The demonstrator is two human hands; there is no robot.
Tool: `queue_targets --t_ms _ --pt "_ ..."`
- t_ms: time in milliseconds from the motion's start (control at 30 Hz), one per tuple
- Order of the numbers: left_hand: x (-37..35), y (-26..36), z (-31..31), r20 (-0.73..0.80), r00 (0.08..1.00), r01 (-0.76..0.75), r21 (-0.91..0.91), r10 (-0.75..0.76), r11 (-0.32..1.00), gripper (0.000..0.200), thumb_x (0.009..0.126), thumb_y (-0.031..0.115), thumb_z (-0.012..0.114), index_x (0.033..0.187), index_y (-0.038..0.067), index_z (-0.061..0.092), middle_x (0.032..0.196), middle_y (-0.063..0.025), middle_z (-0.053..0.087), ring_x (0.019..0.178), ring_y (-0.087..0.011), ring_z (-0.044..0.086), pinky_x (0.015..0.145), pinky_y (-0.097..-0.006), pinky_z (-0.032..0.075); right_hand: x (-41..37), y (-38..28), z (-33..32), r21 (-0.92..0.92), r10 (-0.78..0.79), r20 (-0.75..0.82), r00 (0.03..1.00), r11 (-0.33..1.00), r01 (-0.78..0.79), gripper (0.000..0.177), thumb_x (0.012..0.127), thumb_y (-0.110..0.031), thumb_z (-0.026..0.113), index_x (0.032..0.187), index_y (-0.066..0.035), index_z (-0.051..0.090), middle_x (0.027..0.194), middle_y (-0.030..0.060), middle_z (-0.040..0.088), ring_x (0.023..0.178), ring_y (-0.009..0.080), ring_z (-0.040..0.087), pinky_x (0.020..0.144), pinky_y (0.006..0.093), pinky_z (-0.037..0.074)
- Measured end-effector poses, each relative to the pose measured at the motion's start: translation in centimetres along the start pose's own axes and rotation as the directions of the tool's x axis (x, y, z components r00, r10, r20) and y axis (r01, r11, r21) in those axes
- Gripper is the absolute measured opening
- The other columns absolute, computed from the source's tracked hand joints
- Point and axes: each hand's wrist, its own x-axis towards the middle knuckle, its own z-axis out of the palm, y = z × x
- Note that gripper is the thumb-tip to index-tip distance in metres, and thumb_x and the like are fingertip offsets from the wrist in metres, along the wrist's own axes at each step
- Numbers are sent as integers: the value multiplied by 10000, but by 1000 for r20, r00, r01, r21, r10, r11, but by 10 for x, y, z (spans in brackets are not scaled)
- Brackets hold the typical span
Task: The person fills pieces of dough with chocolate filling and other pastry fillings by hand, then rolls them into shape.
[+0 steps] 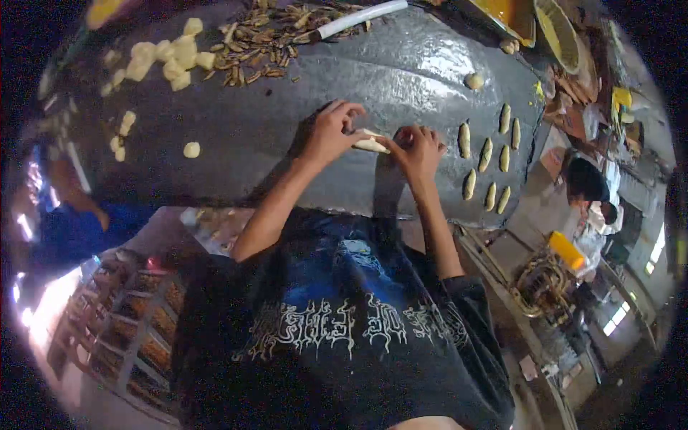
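Note:
My left hand and my right hand meet over a dark worktable. Between them is a pale elongated dough roll, with the fingers of both hands closed on its two ends. To the right of my right hand lie several finished-looking dough rolls, slim and set out in loose rows. A round dough ball sits beyond them. A single small dough piece rests on the left of the table.
At the far left is a cluster of dough lumps. Beside it spreads a heap of brown strips, with a white rod lying over its edge. A tray of yellow liquid stands at the back right. Wooden racks are at lower left.

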Motion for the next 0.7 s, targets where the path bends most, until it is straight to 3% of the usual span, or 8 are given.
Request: queue_targets --t_ms 33,167,267,333,400,533,667,700 --pt "7 -2 -4 -14 991 129 -37 -129 991 333 717 154 871 983 90 682 933 -63 635 723 -214 599 677 -317 508 7 -3 2 -36 1 36 999 999 0 482 726 -575 830 850 -126 709 865 31 659 969 280 591 886 479 379" --pt "11 -9 -6 -6 999 35 -24 -35 999 353 694 142 893 935 85 641 848 -30 572 656 -149 539 619 -312 480 31 -14 -32 -90 -24 367 930 994 61 353 838 -436 761 997 -121 737 970 104 686 957 327 621 847 520 444" --pt "5 -27 -8 184 965 210 -119 -187 970 323 726 135 875 943 86 640 819 -25 585 647 -137 549 601 -314 484 84 37 -39 389 -156 675 721 906 -168 214 910 -279 692 995 -89 741 1035 135 710 992 367 639 888 504 476" --pt "5 -20 -18 149 958 271 -174 -247 947 292 760 152 856 947 87 642 813 -25 619 629 -135 574 581 -320 490 137 -35 -70 -25 39 329 944 999 -33 157 939 -172 663 1000 -56 750 980 154 725 996 365 676 869 407 534" --pt "7 -9 -24 28 965 260 -84 -259 962 276 777 157 846 949 85 643 827 -24 635 627 -128 585 576 -319 493 192 -27 -47 -68 -452 -3 892 890 450 279 924 -182 673 1181 -72 685 1127 180 693 1085 377 647 952 443 506" --pt "0 -5 -2 -5 1000 26 42 -26 999 292 797 229 818 970 77 638 860 -65 663 703 -241 649 628 -376 514 260 -53 -6 -363 -717 211 664 573 735 448 1037 -314 524 1414 -72 538 1456 165 530 1373 345 461 1158 555 308" --pt "-4 -12 28 -237 969 -7 254 69 967 303 802 257 811 988 91 640 845 -97 660 778 -247 665 699 -379 517 272 -9 17 -443 -818 186 544 424 790 505 919 -148 640 1401 -125 490 1312 159 601 1235 365 566 1060 514 404" --pt "-10 -4 25 -175 983 85 175 -54 981 305 805 232 817 1006 81 644 863 -96 672 790 -236 670 716 -367 522 258 2 18 -377 -869 73 489 430 820 518 919 -120 614 1417 -127 470 1268 157 619 1183 366 594 1021 515 435"
